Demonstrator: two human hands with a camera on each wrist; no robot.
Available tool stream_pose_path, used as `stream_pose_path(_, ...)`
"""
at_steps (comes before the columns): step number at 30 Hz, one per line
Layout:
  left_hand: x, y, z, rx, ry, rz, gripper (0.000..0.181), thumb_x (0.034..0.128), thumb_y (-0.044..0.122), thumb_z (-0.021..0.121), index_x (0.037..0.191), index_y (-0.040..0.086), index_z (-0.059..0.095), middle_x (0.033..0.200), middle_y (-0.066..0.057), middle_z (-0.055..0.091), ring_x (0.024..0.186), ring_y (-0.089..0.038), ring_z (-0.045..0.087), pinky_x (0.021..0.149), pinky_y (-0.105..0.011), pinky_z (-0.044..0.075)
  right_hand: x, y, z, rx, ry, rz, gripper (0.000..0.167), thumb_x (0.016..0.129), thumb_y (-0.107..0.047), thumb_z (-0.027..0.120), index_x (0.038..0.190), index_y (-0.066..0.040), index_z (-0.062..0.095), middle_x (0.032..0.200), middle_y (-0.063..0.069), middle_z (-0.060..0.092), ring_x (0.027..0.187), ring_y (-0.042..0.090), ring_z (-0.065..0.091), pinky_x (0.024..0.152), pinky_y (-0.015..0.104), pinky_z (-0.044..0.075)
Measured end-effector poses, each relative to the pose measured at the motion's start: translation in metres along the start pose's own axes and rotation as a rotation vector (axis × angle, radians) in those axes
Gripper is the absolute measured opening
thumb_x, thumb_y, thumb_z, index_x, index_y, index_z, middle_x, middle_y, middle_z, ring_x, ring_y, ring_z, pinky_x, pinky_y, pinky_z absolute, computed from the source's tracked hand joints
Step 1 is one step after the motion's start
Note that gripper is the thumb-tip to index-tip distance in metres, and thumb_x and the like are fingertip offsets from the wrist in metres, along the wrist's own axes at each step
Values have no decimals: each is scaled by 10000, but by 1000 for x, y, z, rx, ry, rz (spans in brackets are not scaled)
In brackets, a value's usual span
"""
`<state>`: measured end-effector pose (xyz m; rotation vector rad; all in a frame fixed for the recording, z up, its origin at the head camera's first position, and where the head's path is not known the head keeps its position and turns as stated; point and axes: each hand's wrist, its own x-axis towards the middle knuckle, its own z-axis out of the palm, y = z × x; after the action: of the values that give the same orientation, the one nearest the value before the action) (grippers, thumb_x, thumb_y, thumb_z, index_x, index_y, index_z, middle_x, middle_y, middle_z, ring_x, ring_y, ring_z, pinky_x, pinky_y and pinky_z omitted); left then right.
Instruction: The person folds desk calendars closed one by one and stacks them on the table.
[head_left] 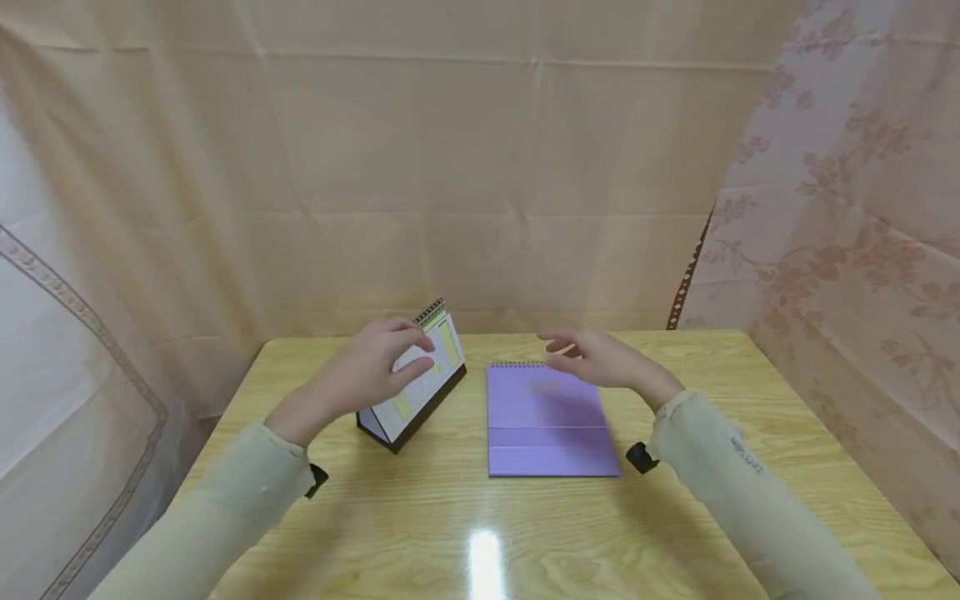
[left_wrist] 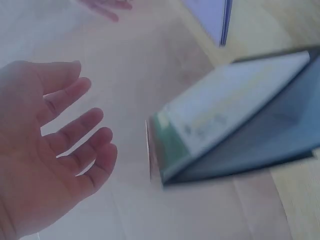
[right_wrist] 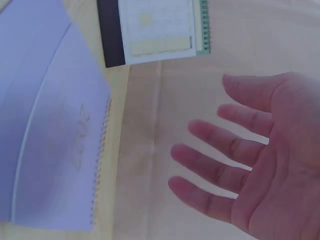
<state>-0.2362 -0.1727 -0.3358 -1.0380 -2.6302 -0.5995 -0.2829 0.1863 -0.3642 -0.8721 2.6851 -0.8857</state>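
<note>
A desk calendar (head_left: 429,385) with a spiral top stands as a tent on the left part of the table, turned at an angle. My left hand (head_left: 367,367) hovers over it in the head view; the left wrist view shows a gap between the relaxed fingers and the calendar (left_wrist: 215,110). To its right a purple spiral-bound calendar (head_left: 547,425) lies flat. Above its top right corner is my right hand (head_left: 603,358), fingers apart and holding nothing. In the right wrist view the purple cover (right_wrist: 60,130) bears gold digits, beside the loosely bent fingers.
The wooden table (head_left: 420,517) reflects a bright light near its front edge. Behind it hangs a beige cloth (head_left: 450,167), with a flower-patterned curtain (head_left: 847,208) at the right and a pale curtain (head_left: 67,375) at the left.
</note>
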Motion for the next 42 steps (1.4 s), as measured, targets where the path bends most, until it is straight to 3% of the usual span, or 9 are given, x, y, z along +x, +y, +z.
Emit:
stream_pose_path(3,-9,-8,-15,-41,-2,-50,201,988,217,688,1129,78,722,1176,-96,672,1117,-319,607,943,-506,488,12,-10,-7,33,-18,-19,485,1052,-250,581,1465,-8,505,1322,189,634,1159,369,630,916,480,540)
stream_pose_path(6,-19,-14,-27,-114,-46,-130,251,1008,248,660,1191,82,701,1227,-88,661,1126,-323,604,890,-511,511,25,-18,-15,115,-67,-4,469,1059,-248,568,1468,-26,507,1337,177,624,1166,353,626,868,447,561)
stream_pose_path(12,-30,-24,-43,-234,-124,-300,312,1017,313,644,1241,101,686,1241,-64,668,1082,-282,638,877,-494,527,50,-30,-28,332,-168,134,487,1052,-302,571,1485,-92,496,1420,146,563,1215,330,602,882,457,566)
stream_pose_path(15,-37,-28,-47,-236,-138,-362,342,1024,364,622,1224,96,693,1189,-68,685,1028,-258,653,863,-470,535,63,-30,-29,372,-195,165,482,1044,-331,582,1473,-121,517,1444,118,548,1219,331,605,911,486,554)
stream_pose_path(19,-50,-33,-49,-166,-172,-469,513,1035,506,532,1263,68,671,1192,-119,685,1042,-301,654,867,-502,536,81,-38,-23,395,-218,188,481,1047,-352,576,1470,-130,522,1452,100,542,1237,344,596,931,503,543)
stream_pose_path(24,-63,-44,-41,-203,-263,-613,808,1029,658,357,1413,-33,525,1336,-259,590,1208,-437,572,929,-586,488,105,-52,-14,398,-185,221,523,1055,-397,544,1484,-102,492,1444,122,544,1244,333,585,957,493,529)
stream_pose_path(32,-82,-55,-6,-587,-343,-858,1083,966,786,208,1525,-142,240,1508,-387,344,1349,-549,400,918,-571,516,138,-63,12,323,-85,302,707,1021,-581,492,1522,-84,452,1528,130,472,1288,327,544,952,462,523)
stream_pose_path(36,-88,-55,5,-659,-351,-894,1105,961,793,157,1522,-156,211,1526,-408,283,1364,-555,374,921,-564,513,149,-65,24,322,-57,293,779,1013,-651,418,1530,-67,433,1529,141,472,1325,351,514,1017,528,477)
stream_pose_path(42,-93,-60,14,-714,-338,-907,1115,962,791,130,1475,-186,294,1481,-414,354,1316,-543,446,892,-566,531,155,-73,31,318,-23,306,852,1000,-705,351,1513,-30,440,1443,184,538,1310,365,519,1034,546,456)
